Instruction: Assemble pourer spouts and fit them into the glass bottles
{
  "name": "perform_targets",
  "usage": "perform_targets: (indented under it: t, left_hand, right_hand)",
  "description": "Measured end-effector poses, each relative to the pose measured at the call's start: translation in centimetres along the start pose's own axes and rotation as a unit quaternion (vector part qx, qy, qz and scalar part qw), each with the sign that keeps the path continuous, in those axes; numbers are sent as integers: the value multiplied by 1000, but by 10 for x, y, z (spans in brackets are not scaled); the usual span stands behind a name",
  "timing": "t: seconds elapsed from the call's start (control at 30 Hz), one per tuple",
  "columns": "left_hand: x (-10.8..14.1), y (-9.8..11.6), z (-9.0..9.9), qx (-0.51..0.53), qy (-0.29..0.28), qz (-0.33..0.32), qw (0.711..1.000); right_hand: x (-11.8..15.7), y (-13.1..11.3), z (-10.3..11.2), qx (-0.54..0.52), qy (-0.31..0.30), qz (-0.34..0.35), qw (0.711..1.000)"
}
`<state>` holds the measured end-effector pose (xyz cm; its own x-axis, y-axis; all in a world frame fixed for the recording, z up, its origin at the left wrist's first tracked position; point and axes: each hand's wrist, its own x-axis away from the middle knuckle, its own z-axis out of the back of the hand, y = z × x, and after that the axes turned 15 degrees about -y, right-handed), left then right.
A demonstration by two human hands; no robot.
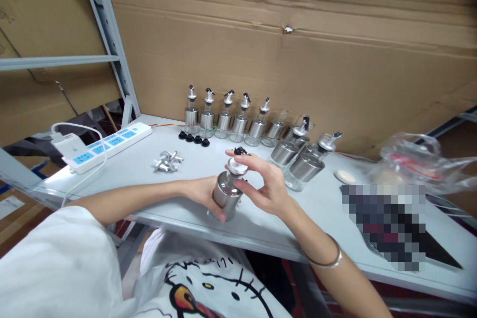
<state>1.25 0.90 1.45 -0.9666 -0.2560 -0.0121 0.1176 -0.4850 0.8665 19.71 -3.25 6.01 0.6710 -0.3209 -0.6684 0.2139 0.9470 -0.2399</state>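
Note:
An oil dispenser bottle (228,191) with a steel sleeve stands close to the front edge, tilted slightly. My left hand (203,195) is wrapped around its body, thumb in front. At the top, my right hand (265,184) has its thumb and fingers around the silver pour spout (237,165), which carries a black tip. Some of the right fingertips are hidden behind the bottle neck. Nearest to the left forearm lies a small pile of silver spout parts (168,161). Beyond it several black stoppers (194,138) form a row.
Several similar bottles (238,124) with spouts line the cardboard wall (279,64), and others (307,164) stand right of my hands. A white power strip (112,146) lies left. On the right are a pale oval object (345,176), a clear plastic bag (413,159) and a blurred-out dark item (387,228).

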Motion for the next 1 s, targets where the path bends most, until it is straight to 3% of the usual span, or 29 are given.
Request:
perform_targets:
  t: [0.17, 0.3, 0.4, 0.47, 0.6, 0.7, 0.77, 0.83, 0.9, 0.93, 1.0]
  left_hand:
    - [1, 1, 2, 73, -9, -28, 997]
    - [2, 12, 2, 46, 41, -11, 998]
    - [-5, 21, 6, 7, 105, 6, 994]
    - [-19, 24, 15, 2, 160, -12, 987]
    - [-67, 21, 45, 57, 249, -58, 965]
    - [-108, 10, 67, 71, 279, -55, 956]
    - [-132, 1, 77, 72, 283, -37, 956]
    - [-151, -9, 81, 67, 277, -14, 958]
    - [-166, -19, 82, 64, 271, -2, 960]
    - [-172, -24, 81, 63, 270, 2, 961]
    - [-182, -32, 80, 63, 271, 8, 961]
  right_hand:
    - [1, -4, 4, -44, -22, -62, 997]
    - [12, -16, 19, 34, -32, -95, 994]
    - [25, -22, 45, 102, 32, -83, 991]
    - [31, -19, 68, 137, 141, -83, 977]
    - [39, 2, 116, 154, 410, -68, 896]
    - [47, 27, 136, 101, 491, -147, 853]
    - [57, 46, 139, 41, 513, -256, 818]
    - [69, 65, 135, -82, 516, -377, 765]
    - [81, 83, 128, -145, 505, -438, 730]
    - [86, 91, 123, -203, 490, -482, 697]
    - [93, 104, 116, -258, 457, -512, 680]
